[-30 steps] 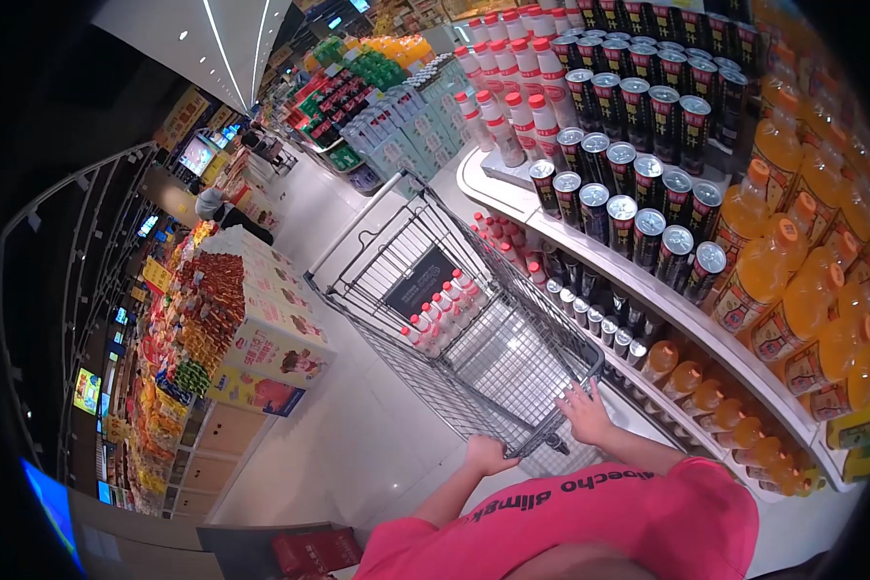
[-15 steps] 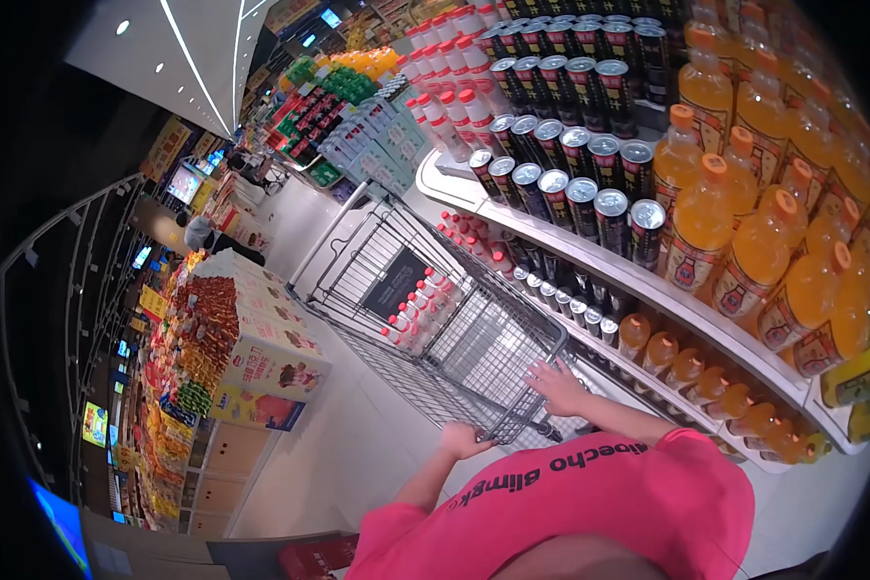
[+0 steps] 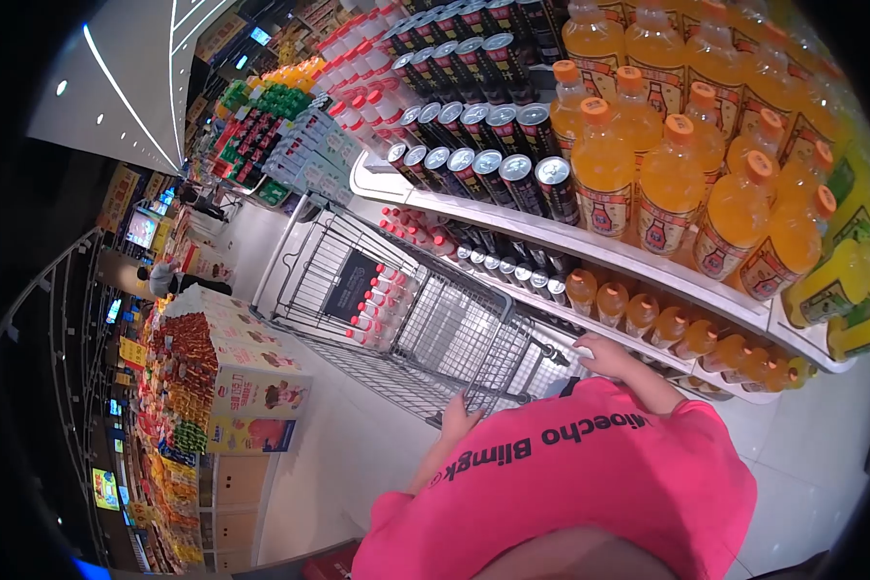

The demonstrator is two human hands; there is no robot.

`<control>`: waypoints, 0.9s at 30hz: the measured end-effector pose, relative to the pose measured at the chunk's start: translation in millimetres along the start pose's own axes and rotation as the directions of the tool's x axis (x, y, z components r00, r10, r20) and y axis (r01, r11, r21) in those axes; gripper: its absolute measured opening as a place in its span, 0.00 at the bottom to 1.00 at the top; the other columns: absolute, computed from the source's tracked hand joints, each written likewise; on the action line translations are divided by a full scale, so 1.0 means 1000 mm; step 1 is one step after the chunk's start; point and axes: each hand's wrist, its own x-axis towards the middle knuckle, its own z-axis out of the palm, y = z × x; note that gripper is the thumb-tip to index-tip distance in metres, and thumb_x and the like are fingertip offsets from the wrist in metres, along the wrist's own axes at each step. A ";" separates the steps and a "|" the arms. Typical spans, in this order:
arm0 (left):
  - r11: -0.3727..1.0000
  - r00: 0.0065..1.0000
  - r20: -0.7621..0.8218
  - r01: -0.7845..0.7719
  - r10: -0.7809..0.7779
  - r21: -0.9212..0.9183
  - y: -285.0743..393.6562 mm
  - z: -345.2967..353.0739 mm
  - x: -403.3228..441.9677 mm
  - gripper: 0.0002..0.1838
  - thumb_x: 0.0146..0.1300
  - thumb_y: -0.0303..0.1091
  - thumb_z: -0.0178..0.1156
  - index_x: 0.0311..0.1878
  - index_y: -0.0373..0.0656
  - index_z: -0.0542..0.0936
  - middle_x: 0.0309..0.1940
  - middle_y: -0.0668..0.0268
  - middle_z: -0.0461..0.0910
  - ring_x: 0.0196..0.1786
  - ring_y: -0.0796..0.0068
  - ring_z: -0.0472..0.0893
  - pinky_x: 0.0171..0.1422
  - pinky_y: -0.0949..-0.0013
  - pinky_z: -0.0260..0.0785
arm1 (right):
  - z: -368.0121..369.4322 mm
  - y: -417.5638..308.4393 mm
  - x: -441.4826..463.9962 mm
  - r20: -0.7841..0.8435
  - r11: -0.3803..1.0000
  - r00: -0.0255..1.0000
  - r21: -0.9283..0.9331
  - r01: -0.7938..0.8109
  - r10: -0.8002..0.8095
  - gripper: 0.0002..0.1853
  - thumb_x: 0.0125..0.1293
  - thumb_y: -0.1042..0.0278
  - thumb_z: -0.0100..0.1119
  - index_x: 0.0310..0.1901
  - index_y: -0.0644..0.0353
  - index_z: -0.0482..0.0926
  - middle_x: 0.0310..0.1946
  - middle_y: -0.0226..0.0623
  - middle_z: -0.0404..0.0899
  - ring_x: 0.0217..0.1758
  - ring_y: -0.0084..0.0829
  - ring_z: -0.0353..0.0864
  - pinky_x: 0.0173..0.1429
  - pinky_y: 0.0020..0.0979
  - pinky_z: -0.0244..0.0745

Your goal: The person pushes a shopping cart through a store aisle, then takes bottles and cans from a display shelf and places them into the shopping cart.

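At the left, one carton-sided sweets display [image 3: 258, 382] edged the aisle, and bare floor [image 3: 343, 425] lay open between it and the cart. The single cart [image 3: 454, 333] stood nearer the left of view than half a second earlier, its right side close along the shelf [image 3: 512, 224]. In it were at least six red-capped bottles [image 3: 375, 307]. The left hand [image 3: 460, 416] remained at the cart's near end; how tightly its fingers closed there could not be told. Seven dark cans [image 3: 488, 179] fronted the upper shelf. The right hand [image 3: 604, 358] had left the cart's rim — it was just beside it, fingers loosely extended, nothing visible in them. Further right, four large orange bottles [image 3: 671, 188] fronted the ledge.
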 end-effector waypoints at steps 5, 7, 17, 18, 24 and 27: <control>0.997 0.996 0.037 0.075 -0.076 0.033 -0.001 0.007 0.009 0.37 0.48 0.43 0.66 0.58 0.31 0.67 0.50 0.46 0.73 0.56 0.51 0.72 0.60 0.57 0.64 | -0.017 0.012 -0.037 -0.069 0.994 0.992 0.000 -0.109 0.109 0.19 0.55 0.61 0.59 0.49 0.57 0.76 0.45 0.45 0.77 0.50 0.44 0.76 0.54 0.38 0.71; 0.999 0.999 -0.012 0.039 -0.040 -0.017 -0.005 0.015 0.018 0.37 0.47 0.41 0.66 0.58 0.30 0.67 0.49 0.46 0.74 0.55 0.51 0.73 0.59 0.57 0.65 | -0.024 0.009 -0.046 -0.096 0.989 0.984 0.020 -0.146 0.147 0.19 0.55 0.61 0.59 0.49 0.57 0.77 0.44 0.46 0.77 0.49 0.44 0.76 0.53 0.37 0.71; 0.970 0.998 -0.007 0.063 -0.066 -0.234 0.015 0.005 0.032 0.36 0.48 0.36 0.66 0.59 0.27 0.65 0.51 0.41 0.73 0.56 0.51 0.74 0.59 0.59 0.66 | -0.053 0.007 -0.081 -0.126 0.952 0.948 0.126 -0.278 0.294 0.20 0.56 0.61 0.59 0.50 0.58 0.77 0.43 0.47 0.78 0.47 0.42 0.78 0.51 0.37 0.72; 0.962 0.997 -0.003 0.077 -0.081 -0.263 0.011 0.006 0.034 0.36 0.48 0.35 0.67 0.59 0.27 0.65 0.52 0.41 0.72 0.56 0.51 0.73 0.60 0.59 0.65 | -0.056 0.010 -0.083 -0.133 0.949 0.944 0.132 -0.287 0.303 0.20 0.56 0.62 0.59 0.49 0.59 0.77 0.43 0.47 0.78 0.47 0.41 0.78 0.51 0.36 0.73; 0.957 0.989 -0.040 0.125 -0.140 -0.261 0.012 -0.013 0.022 0.35 0.50 0.34 0.67 0.60 0.31 0.64 0.55 0.46 0.69 0.58 0.56 0.71 0.63 0.61 0.63 | -0.054 0.037 -0.112 -0.108 0.921 0.917 0.119 -0.371 0.384 0.18 0.55 0.62 0.58 0.48 0.58 0.77 0.44 0.47 0.79 0.46 0.41 0.79 0.51 0.37 0.74; 0.943 0.969 -0.003 0.240 -0.247 -0.232 -0.003 -0.036 0.006 0.36 0.50 0.34 0.67 0.61 0.32 0.65 0.55 0.49 0.70 0.56 0.58 0.72 0.61 0.62 0.64 | -0.054 0.040 -0.130 -0.067 0.882 0.884 0.132 -0.453 0.464 0.18 0.57 0.64 0.57 0.49 0.60 0.77 0.44 0.46 0.79 0.46 0.41 0.79 0.50 0.36 0.74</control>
